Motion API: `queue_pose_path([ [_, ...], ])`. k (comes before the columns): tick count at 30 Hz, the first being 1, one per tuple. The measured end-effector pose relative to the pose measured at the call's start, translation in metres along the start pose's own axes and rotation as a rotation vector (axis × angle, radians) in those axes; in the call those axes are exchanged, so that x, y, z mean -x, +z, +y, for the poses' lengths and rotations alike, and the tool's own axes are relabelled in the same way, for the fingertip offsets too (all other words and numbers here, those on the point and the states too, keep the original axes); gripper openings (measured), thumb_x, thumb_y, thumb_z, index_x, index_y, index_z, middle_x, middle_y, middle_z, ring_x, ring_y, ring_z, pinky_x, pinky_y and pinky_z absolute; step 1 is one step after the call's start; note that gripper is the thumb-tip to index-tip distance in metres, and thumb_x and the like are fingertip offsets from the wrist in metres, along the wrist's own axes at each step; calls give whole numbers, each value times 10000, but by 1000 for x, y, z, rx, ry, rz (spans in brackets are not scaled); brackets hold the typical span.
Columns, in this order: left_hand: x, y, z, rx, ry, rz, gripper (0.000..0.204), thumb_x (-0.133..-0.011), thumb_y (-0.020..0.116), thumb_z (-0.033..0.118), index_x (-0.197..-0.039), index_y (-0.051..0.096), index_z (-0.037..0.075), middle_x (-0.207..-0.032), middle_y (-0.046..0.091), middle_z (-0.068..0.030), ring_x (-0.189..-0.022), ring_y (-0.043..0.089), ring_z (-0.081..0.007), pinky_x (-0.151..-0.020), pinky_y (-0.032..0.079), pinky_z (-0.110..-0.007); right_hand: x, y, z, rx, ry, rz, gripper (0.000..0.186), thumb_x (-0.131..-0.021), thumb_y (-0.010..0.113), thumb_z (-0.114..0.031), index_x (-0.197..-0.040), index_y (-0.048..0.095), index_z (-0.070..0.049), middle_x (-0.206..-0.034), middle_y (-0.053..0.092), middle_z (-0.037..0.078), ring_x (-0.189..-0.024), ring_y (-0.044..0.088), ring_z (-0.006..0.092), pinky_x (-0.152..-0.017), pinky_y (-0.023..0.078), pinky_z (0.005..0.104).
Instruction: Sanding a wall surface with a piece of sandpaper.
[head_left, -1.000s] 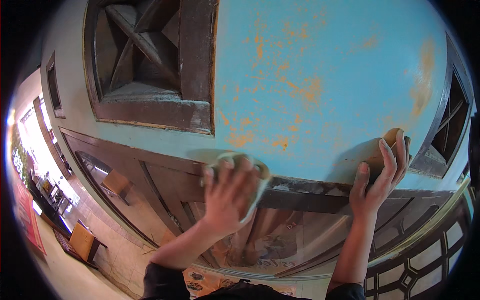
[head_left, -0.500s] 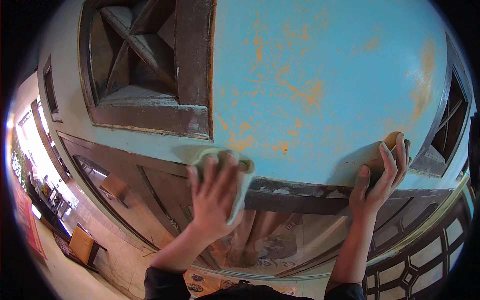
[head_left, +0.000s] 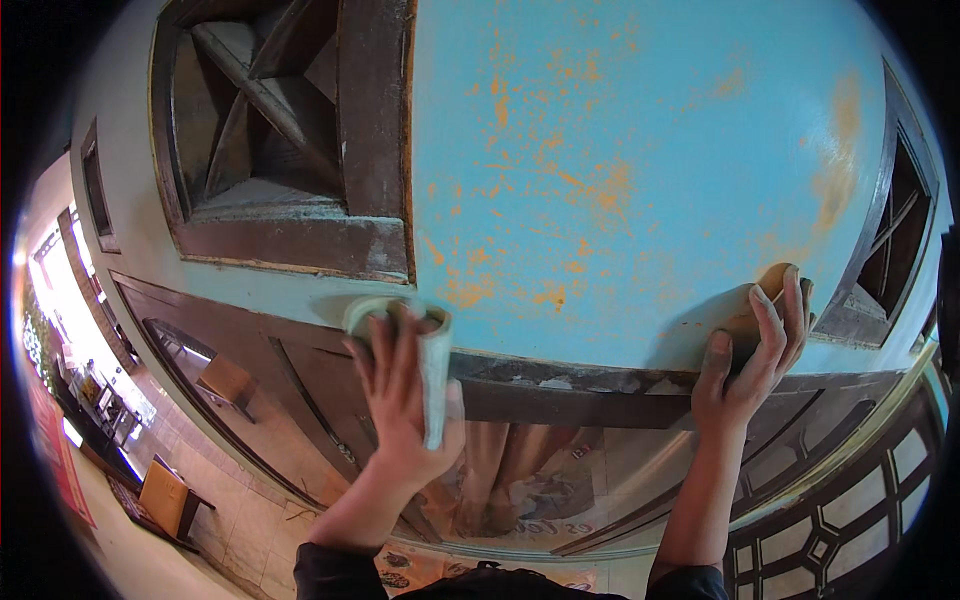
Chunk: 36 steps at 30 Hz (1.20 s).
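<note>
My left hand (head_left: pixel 397 390) is wrapped round a folded, curled sheet of sandpaper (head_left: pixel 433 375), pale grey-green on its visible side. It presses the sheet against the lower strip of the light blue wall (head_left: pixel 700 150), just under the corner of a dark wooden vent frame (head_left: pixel 290 247). My right hand (head_left: pixel 750 345) rests on the wall's lower right part with fingers apart and nothing seen in it. Orange worn patches (head_left: pixel 610 190) mark the blue paint between and above the hands.
A dark wooden ledge (head_left: pixel 560 380) runs below the blue wall, above glass panes. A second vent (head_left: pixel 893 240) is set at the right. Chairs (head_left: pixel 168 495) stand on the tiled floor at lower left. Dark latticework (head_left: pixel 820 545) shows at lower right.
My left hand has slid left along the wall's lower edge with the sandpaper, which now shows more edge-on. The right hand keeps its place on the wall; the view has shifted slightly.
</note>
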<state>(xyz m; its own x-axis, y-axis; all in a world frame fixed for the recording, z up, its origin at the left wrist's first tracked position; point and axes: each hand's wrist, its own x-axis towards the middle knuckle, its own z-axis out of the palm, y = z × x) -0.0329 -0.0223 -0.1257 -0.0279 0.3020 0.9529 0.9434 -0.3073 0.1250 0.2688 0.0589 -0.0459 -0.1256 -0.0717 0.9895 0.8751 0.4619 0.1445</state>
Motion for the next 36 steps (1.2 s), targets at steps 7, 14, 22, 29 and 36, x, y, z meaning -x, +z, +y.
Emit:
queue_pose_path([
  [7, 2, 0, 0, -2, -25, 26, 535, -956, 473, 207, -1449, 454, -1, -1558, 359, -223, -1479, 199, -487, -1147, 25, -694, 1, 0, 0, 5, 1, 4, 420, -1005, 505, -402, -1343, 525, -153, -1497, 441, 177, -1405, 357, 439, -1142, 233, 595],
  [14, 3, -1, -5, 23, -52, 91, 593, -912, 517, 204, -1463, 434, 1, -1556, 365, -213, -1473, 202, -502, -1146, 47, -691, -1, -2, -3, 24, -3, -10, 416, -1010, 505, -371, -1344, 523, -124, -1501, 432, 184, -1414, 353, 422, -1155, 232, 586],
  [22, 6, 2, -6, 179, -87, 101, 581, -931, 496, 195, -1463, 416, -23, -1559, 344, -242, -1478, 175, -509, -1152, 57, -678, 2, 1, 1, 0, 12, 7, 416, -995, 508, -387, -1346, 532, -164, -1501, 442, 165, -1412, 354, 432, -1150, 220, 591],
  [29, 9, -1, -4, 186, -34, 48, 517, -985, 437, 168, -1456, 414, -43, -1563, 337, -250, -1489, 168, -487, -1174, 63, -638, 3, 0, 0, 2, 24, 10, 411, -997, 504, -383, -1343, 534, -165, -1496, 448, 164, -1408, 359, 434, -1151, 221, 591],
  [36, -5, 1, 3, 4, -1, 24, 547, -938, 495, 184, -1445, 448, -15, -1553, 359, -242, -1479, 202, -491, -1162, 57, -663, 3, 1, 0, 1, 16, 15, 418, -998, 510, -392, -1351, 530, -170, -1501, 441, 160, -1414, 356, 426, -1155, 212, 593],
])
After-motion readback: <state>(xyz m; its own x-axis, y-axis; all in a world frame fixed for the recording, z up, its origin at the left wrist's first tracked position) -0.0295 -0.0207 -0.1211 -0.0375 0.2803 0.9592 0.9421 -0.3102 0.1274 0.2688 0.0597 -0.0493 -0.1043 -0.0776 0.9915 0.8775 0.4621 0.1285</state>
